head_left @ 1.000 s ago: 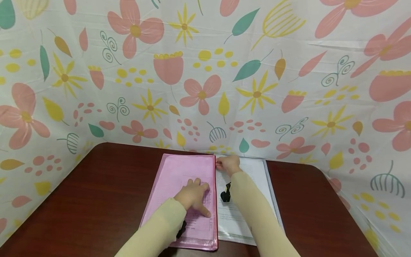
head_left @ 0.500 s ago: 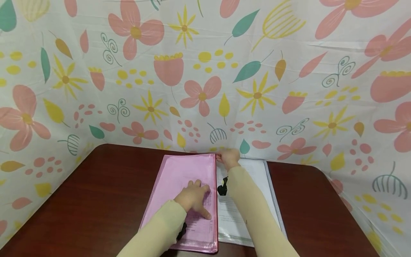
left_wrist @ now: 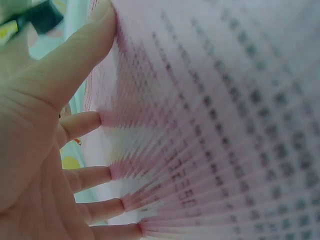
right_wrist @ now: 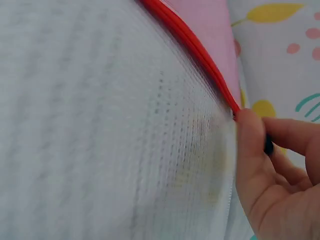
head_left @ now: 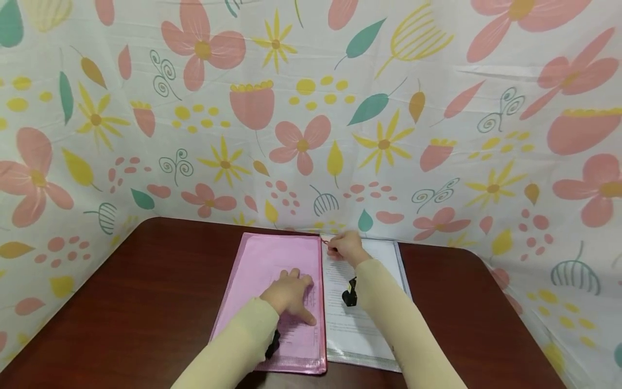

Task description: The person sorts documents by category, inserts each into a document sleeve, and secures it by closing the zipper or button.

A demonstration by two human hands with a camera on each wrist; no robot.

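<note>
A pink translucent zipper pouch (head_left: 272,254) with printed paper inside lies on the table, its red zipper (right_wrist: 200,52) along the right edge. My left hand (head_left: 290,294) rests on the pouch with fingers spread. In the left wrist view, that hand's fingertips (left_wrist: 112,172) press the mesh-textured surface. At the pouch's far right corner, my right hand (head_left: 347,247) pinches the red zipper pull (head_left: 325,242) between thumb and fingers. The right wrist view shows the thumb at the end of the zipper; the pull itself is mostly hidden there.
A clear pouch (head_left: 359,337) with a grey edge and printed sheets lies flat just right of the pink one, under my right forearm. The dark brown table (head_left: 146,292) ends at a flower-printed cloth (head_left: 301,108) behind. Black wrist cameras (head_left: 350,293) sit on both wrists.
My right hand moved toward the far edge, then back nearer and slightly right of the pink pouch's corner. A bit of red pull now shows there. The left hand has stayed in place.
</note>
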